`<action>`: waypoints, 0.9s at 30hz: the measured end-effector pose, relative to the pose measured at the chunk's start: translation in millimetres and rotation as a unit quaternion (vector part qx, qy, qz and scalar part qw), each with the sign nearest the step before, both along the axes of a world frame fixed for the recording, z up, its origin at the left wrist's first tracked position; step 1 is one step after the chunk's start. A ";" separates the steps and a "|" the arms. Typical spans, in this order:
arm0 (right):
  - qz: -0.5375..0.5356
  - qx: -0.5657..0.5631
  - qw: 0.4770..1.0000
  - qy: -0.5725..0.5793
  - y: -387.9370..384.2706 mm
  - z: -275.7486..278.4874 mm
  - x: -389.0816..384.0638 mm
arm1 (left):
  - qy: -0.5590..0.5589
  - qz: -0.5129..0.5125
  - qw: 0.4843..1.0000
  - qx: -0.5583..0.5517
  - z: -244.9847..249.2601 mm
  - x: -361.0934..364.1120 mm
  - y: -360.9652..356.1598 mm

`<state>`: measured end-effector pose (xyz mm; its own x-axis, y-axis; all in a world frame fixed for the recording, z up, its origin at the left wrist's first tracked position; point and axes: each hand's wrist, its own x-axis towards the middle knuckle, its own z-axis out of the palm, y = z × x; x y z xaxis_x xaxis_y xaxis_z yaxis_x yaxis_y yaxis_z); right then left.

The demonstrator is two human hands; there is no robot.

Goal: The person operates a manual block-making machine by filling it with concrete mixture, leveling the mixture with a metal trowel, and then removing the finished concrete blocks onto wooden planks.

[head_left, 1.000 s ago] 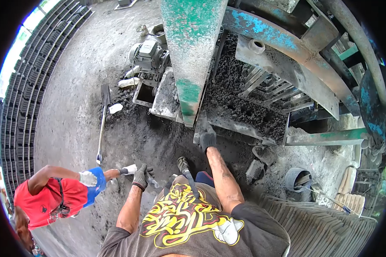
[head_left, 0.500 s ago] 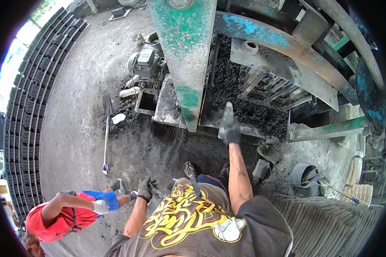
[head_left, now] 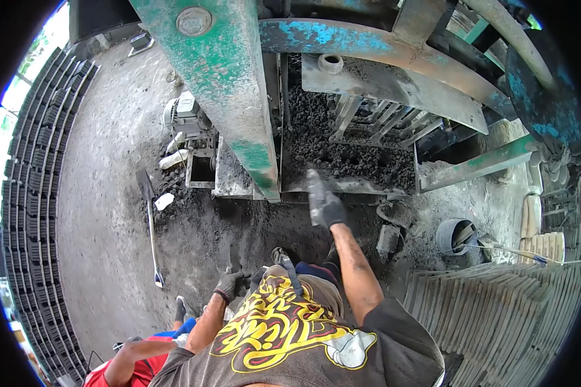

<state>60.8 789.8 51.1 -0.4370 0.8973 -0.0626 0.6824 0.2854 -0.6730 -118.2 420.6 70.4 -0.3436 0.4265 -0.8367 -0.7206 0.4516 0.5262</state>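
**R grip (head_left: 326, 206) reaching to front lip of open grey metal trough (head_left: 358, 186)**

My R grip, in a grey-and-black dusty glove, is out in front at arm's length, over or just beside the trough's near lip. Fingers straight and close together, pointing in toward the trough, nothing visible between them. Can't tell if the fingertips touch the metal.

Dark, crumbly loose mix (head_left: 368, 160) lies in the trough, just beyond my R fingertips, none seen in the grip. I'd judge this as the reach stage. To take hold of any mix, I'd need to be past the lip w/ fingers bent, clear of the slanted grey metal bars (head_left: 347, 119) standing in the trough's far part.

My L grip (head_left: 229, 284), in a dark glove, is low by my waist, well apart from the trough on its near left side. Fingers partly bent; can't tell if they're closed on anything.

Rel. to trough: thick steel beam w/ chipped green paint (head_left: 223, 84) at its left edge; dusty grey electric motor (head_left: 188, 115) further left; long-handled shovel w/ dark blade (head_left: 152, 238) on the floor beyond that; round grey bucket (head_left: 444, 238) near right; stacked thin grey boards (head_left: 490, 316) behind the bucket, my side. Co-worker in red shirt (head_left: 150, 361) is low left.
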 end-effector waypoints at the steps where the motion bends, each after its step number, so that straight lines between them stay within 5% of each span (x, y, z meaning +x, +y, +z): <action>1: -0.071 -0.016 0.997 -0.028 5.5 27.1 8.0 | -0.020 0.003 1.000 -0.015 -2.7 -9.3 0.1; 2: -0.140 -0.035 0.988 -0.053 10.5 58.6 15.0 | -0.042 0.006 0.999 -0.032 -5.2 -16.1 -2.4; 5: -0.180 -0.073 0.981 -0.011 29.8 13.6 31.4 | -0.042 0.034 0.998 -0.018 -14.0 -26.1 -4.4; 9: -0.070 -0.098 0.993 0.004 -28.7 38.7 -52.0 | -0.069 0.062 0.995 -0.020 -67.1 -38.0 -21.2; 14: 0.036 -0.117 0.992 -0.006 -37.6 28.2 -61.0 | -0.034 0.021 0.998 -0.045 -42.9 -27.5 -5.9; 15: 0.025 -0.075 0.993 0.093 -33.5 69.0 -54.5 | -0.002 0.009 0.999 -0.047 -39.6 -25.1 -3.3; 17: -0.062 -0.097 0.991 -0.061 -14.1 41.2 -17.1 | 0.022 0.003 0.998 -0.060 -36.1 -22.7 -2.7; 20: -0.196 -0.164 0.965 -0.058 1.8 41.5 7.9 | 0.042 -0.004 0.998 -0.041 -34.7 -19.3 -9.6; 22: -0.127 -0.214 0.966 0.066 -23.8 170.4 -28.5 | 0.049 -0.003 0.998 -0.038 -38.9 -15.6 -11.6; 25: 0.054 -0.052 0.996 -0.049 -38.4 7.8 -59.8 | 0.051 -0.003 0.994 -0.092 -42.0 -7.9 -11.6; 26: 0.074 -0.101 0.990 -0.066 -32.2 -6.2 -68.8 | 0.053 -0.005 0.994 -0.091 -40.6 -7.4 -10.3; 27: 0.087 -0.153 0.981 -0.078 -27.6 65.6 -57.6 | 0.065 -0.022 0.994 -0.083 -40.6 -6.5 -11.0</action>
<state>3.2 762.2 116.7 -0.5450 0.7394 -0.3952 0.7427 0.2072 -0.6367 -124.8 409.5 29.8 -0.4374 0.3036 -0.8465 -0.6285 0.5700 0.5292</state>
